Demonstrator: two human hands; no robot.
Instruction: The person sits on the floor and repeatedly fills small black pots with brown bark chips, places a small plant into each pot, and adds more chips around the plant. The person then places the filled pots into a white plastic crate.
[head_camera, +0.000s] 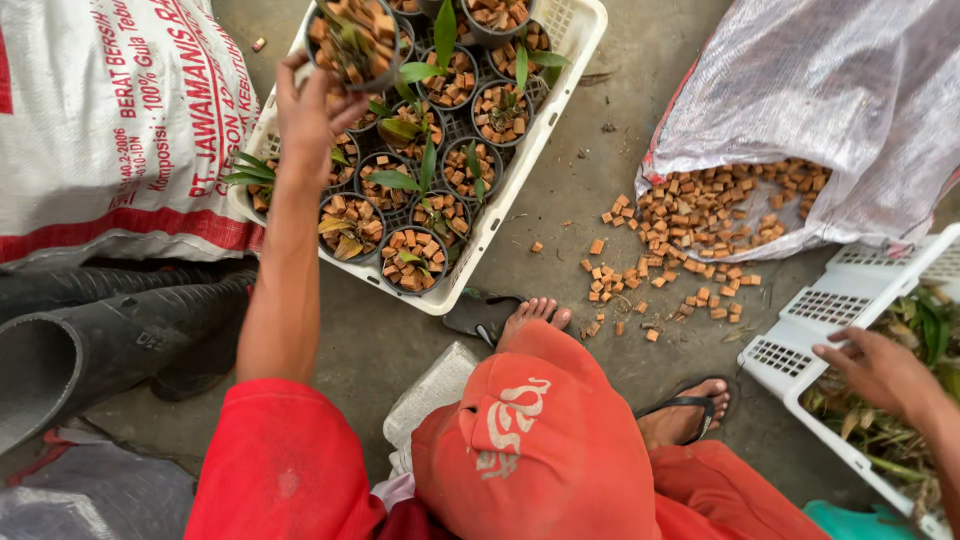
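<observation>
Two hands in view, well apart. Left hand (312, 112) raised at the far left, fingers wrapped round the rim of a black pot (355, 42) filled with reddish brick chips and a small green plant, held tilted just over the back corner of the white crate (500, 215). Pot straight ahead of that hand, mouth turned toward the camera, long axis leaning away from upright. Right hand (880, 372) low at the right, loosely open and holding nothing, fingertips resting on the rim of a second white crate (800, 365) with loose green plants inside; far from the pot, so left hand clearly nearer. Roughly fourteen pots visible in the first crate, exact count hidden at the top edge. One grey sack (800, 90) spilling brick chips (700, 215) between the crates.
</observation>
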